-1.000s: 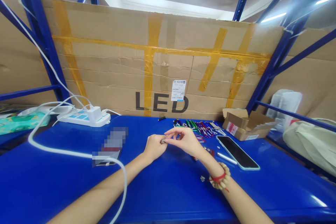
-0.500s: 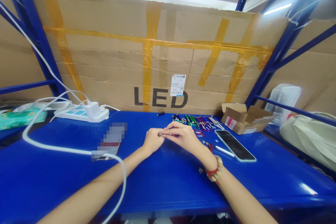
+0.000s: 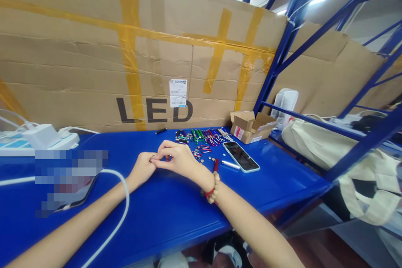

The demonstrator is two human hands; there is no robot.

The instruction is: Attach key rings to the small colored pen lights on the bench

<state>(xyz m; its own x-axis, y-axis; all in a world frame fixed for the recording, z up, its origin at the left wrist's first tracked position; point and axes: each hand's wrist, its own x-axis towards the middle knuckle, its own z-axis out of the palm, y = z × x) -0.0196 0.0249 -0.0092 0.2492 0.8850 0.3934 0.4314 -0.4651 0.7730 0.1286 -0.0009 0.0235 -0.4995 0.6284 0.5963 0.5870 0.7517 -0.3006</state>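
Observation:
My left hand (image 3: pixel 143 168) and my right hand (image 3: pixel 176 158) meet over the blue shelf top (image 3: pixel 176 205). Both are closed in a pinch on one small dark object (image 3: pixel 153 158) held between their fingertips; it is too small to name. A bead bracelet with a red cord (image 3: pixel 212 188) sits on my right wrist. Just behind my right hand lies a row of several small coloured keychain lights (image 3: pixel 202 136). Loose small parts (image 3: pixel 212 159) lie to its right.
A phone (image 3: pixel 240 156) lies face up right of the parts, with a white pen-like stick (image 3: pixel 230 164) beside it. An open small carton (image 3: pixel 250 126) stands further back. A taped cardboard sheet marked LED (image 3: pixel 94 50) forms the back wall. A power strip (image 3: pixel 37 140) and white cable (image 3: pixel 121 192) lie left.
The view has swung to the right and slightly closer, so the shelf's right end and the bags there show. My hands stay joined on the small object.

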